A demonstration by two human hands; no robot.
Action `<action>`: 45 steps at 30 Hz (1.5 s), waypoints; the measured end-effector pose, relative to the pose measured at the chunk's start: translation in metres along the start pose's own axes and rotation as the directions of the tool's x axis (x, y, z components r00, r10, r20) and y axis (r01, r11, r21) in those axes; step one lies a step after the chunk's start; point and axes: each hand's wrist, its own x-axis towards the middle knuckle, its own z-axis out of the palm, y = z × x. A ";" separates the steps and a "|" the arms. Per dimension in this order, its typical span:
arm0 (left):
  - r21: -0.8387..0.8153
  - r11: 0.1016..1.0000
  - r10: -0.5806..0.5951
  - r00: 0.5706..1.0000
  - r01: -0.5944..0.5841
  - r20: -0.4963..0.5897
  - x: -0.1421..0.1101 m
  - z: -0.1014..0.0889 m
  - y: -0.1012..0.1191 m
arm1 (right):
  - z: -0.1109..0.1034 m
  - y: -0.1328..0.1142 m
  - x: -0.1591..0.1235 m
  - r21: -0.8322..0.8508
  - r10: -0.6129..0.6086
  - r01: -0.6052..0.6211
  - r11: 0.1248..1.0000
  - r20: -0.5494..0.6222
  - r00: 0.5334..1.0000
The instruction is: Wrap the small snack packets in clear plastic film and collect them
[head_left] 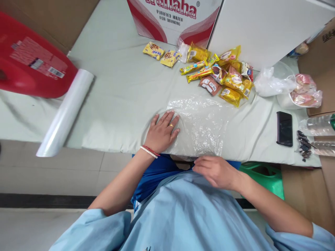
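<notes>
I think the step in hand is smoothing and holding down the thin, clear, crinkly plastic sheet or bag (202, 127) on the table with the pale green cloth (117, 104); my bare left hand (164, 129) lies palm down at the left side of the plastic, fingers spread, and it grips nothing; my bare right hand (216, 170) is at the near edge of the table, close to the near end of the plastic, with its fingers bent; I cannot tell if it pinches anything.

As I judge it, the next move calls for a light, steady press from my left hand, and soft right fingers at the near edge of the plastic; it looks so thin that a hard tug could slide or fold it.

The plastic is right in front of me; it is see-through, so the green shows; it is full of tiny shiny wrinkles and lies mostly flat; I cannot tell if it is one layer or two; just past its far right corner is a heap of small, shiny yellow and brown snack packets (235, 79); the long, smooth white roll (65, 113) is well apart, on my left.
</notes>
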 end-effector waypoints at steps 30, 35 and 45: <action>-0.048 0.995 0.091 0.994 -0.088 0.065 0.007 -0.006 -0.033 | -0.033 0.101 -0.025 -0.109 0.360 -0.410 0.905 -0.314 0.879; -0.077 0.992 0.113 0.979 -0.102 0.170 0.011 -0.012 -0.035 | -0.094 0.096 -0.004 -0.024 0.385 -0.447 0.894 -0.468 0.796; -0.292 0.951 0.200 0.921 -0.101 0.334 0.020 -0.042 -0.061 | -0.004 0.030 0.125 -0.190 0.090 -0.085 0.978 0.019 0.996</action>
